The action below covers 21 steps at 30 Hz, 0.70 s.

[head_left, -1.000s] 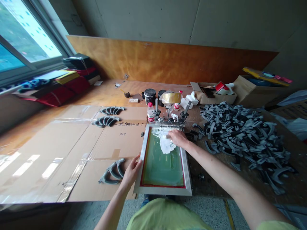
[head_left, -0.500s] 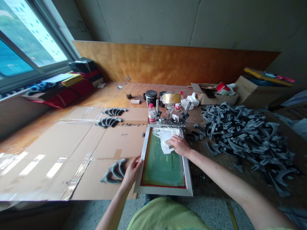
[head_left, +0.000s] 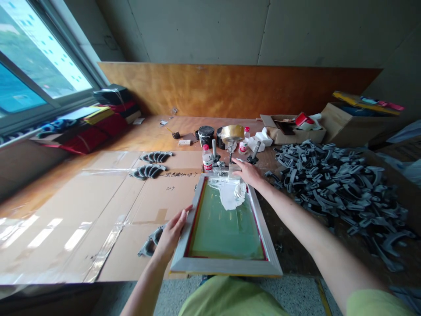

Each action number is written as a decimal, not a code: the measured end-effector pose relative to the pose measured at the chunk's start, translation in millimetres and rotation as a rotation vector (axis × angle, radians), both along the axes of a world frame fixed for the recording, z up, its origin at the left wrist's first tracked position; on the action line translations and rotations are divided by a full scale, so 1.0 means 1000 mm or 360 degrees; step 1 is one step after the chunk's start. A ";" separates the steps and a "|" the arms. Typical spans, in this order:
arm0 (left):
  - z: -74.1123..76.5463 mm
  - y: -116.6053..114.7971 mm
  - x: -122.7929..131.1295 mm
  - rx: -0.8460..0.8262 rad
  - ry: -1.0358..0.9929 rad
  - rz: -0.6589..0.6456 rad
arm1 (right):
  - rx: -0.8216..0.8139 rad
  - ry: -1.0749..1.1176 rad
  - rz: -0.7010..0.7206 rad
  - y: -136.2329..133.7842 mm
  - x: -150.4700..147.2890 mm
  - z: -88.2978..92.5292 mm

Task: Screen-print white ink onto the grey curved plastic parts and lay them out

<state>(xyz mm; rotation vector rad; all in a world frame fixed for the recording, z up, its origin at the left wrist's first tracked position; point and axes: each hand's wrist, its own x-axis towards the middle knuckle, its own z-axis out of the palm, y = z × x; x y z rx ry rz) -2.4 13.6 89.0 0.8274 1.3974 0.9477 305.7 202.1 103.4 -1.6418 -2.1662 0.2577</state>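
A screen printing frame (head_left: 226, 267) with green mesh (head_left: 226, 237) lies before me, its near edge tilted up toward me. White ink (head_left: 233, 195) is smeared over the far part of the mesh. My left hand (head_left: 174, 228) grips the frame's left rim. Past the far end of the mesh, my right hand (head_left: 249, 172) holds a small pale squeegee (head_left: 234, 170), close to the metal hinge clamp (head_left: 219, 166); the fingers partly cover the squeegee. Curved grey plastic parts (head_left: 149, 241) rest on cardboard just left of my left hand.
A large heap of grey plastic parts (head_left: 342, 184) covers the table's right side. Flat cardboard (head_left: 108, 210) spreads to the left with two rows of parts (head_left: 148, 171). Behind the clamp stand red-capped bottles (head_left: 207, 159), a black tub (head_left: 206, 136) and a tape roll (head_left: 232, 131).
My right hand has moved with the squeegee from the inked mesh to the far end by the clamp. The frame's near edge has risen toward me, with my left hand on its rim.
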 end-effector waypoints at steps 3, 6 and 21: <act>0.023 0.022 0.003 0.0146 -0.0062 0.0084 | 0.0121 0.0129 -0.0376 -0.006 0.034 -0.004; 0.050 0.053 0.013 0.0569 -0.0196 0.0209 | 0.0025 0.0246 -0.0576 -0.033 0.064 -0.028; -0.026 -0.004 0.089 -0.0361 -0.0398 -0.0146 | 0.0035 0.0060 0.0466 -0.151 -0.023 -0.067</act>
